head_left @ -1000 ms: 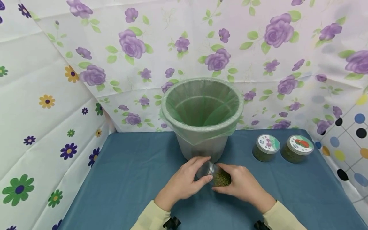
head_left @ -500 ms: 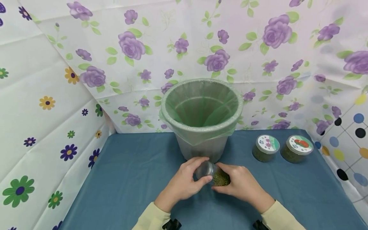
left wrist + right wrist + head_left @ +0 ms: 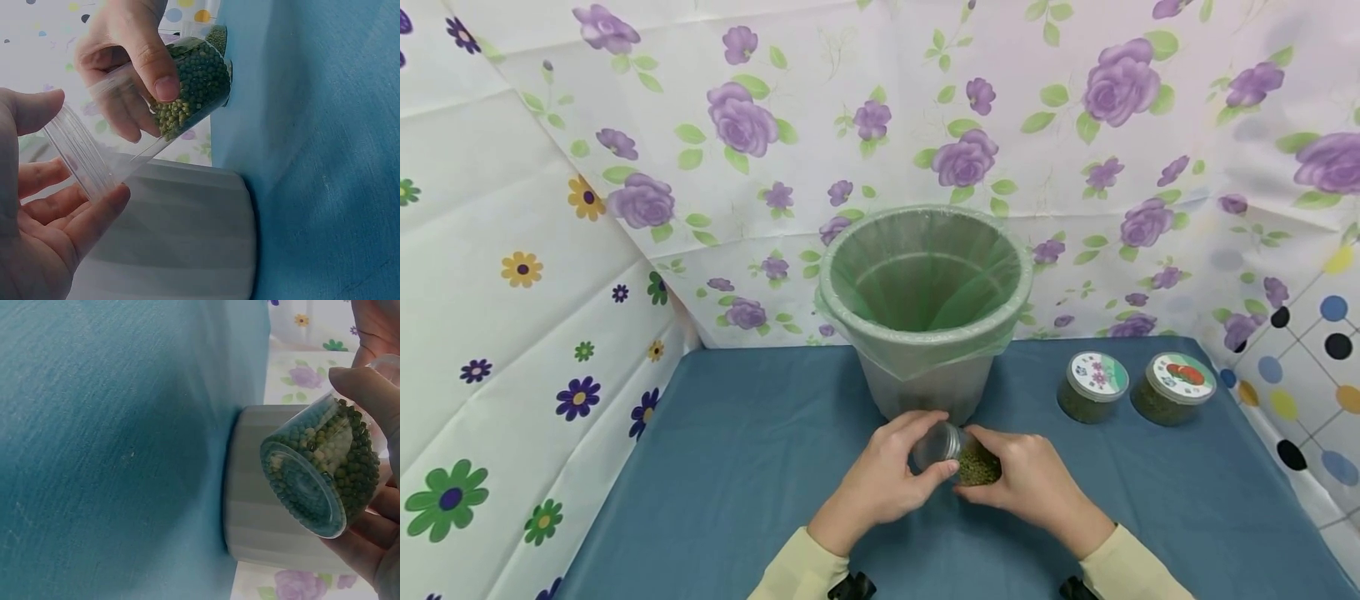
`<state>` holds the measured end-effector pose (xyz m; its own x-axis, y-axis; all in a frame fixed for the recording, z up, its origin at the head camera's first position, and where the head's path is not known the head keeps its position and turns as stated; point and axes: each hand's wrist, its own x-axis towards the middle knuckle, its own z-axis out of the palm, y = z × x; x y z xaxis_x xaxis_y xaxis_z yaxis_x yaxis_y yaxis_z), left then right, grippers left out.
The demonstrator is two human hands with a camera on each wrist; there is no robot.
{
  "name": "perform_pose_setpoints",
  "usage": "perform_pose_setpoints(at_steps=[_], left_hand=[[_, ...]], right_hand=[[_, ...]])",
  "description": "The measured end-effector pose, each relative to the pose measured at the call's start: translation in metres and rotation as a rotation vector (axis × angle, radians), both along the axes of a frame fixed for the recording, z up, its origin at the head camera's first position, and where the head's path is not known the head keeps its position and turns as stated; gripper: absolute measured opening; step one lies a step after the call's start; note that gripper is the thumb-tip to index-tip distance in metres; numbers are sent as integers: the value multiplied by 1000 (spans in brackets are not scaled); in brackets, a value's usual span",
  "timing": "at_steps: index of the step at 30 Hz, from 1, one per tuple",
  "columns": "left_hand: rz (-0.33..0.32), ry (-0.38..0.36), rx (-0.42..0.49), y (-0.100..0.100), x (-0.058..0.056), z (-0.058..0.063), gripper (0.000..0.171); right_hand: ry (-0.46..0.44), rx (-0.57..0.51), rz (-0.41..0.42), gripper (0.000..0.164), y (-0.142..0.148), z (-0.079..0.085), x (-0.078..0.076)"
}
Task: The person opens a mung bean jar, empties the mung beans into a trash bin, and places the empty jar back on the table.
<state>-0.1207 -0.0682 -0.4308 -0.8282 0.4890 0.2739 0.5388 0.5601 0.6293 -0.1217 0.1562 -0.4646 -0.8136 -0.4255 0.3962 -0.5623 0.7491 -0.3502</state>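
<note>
Movement is almost nil: compared with 1 second ago, the left hand (image 3: 883,471) and right hand (image 3: 1030,475) keep nearly the same pose around a small clear jar (image 3: 981,465). For the handling of the jar that suggests a pause or a very slight turn at the lid; no other gain shows.

Nearest, pale yellow sleeves (image 3: 801,568) of soft-looking cloth end at the wrists. Beyond them, at the near middle of the table (image 3: 737,458), the jar is tilted over with its lid end to the left, apparently off the surface. Fingers and thumb of the left hand hold the clear, finely ridged lid (image 3: 80,153); whether it is loose or tight I cannot tell. The right hand grips the smooth, round body, which ends in a ringed base. Inside, small round green beans (image 3: 203,75) pile toward that base. The table covering is matte blue with a faint grain and shallow creases.

Just beyond the jar stands a grey tapering bin (image 3: 934,398), its rim wrapped in a thin, wrinkled, translucent green liner (image 3: 917,358). On the far right, well apart from the hands, stand 2 squat clear tubs, 1 with a flower-printed lid (image 3: 1099,373) and 1 with a red-pictured lid (image 3: 1184,375). Farthest back hangs a creased white sheet (image 3: 842,62) printed with purple roses.
</note>
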Motion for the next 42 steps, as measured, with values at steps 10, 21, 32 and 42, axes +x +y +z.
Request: perform_pose_setpoints(at_steps=[10, 21, 32, 42], left_hand=[[21, -48, 2, 1, 3, -1, 53], [9, -61, 31, 3, -1, 0, 53], [57, -24, -29, 7, -3, 6, 56], [130, -36, -34, 11, -2, 10, 60]], right_hand=[[-18, 14, 7, 61, 0, -1, 1], [-13, 13, -9, 61, 0, 0, 2], [21, 12, -9, 62, 1, 1, -4], [86, 36, -4, 60, 0, 1, -7]])
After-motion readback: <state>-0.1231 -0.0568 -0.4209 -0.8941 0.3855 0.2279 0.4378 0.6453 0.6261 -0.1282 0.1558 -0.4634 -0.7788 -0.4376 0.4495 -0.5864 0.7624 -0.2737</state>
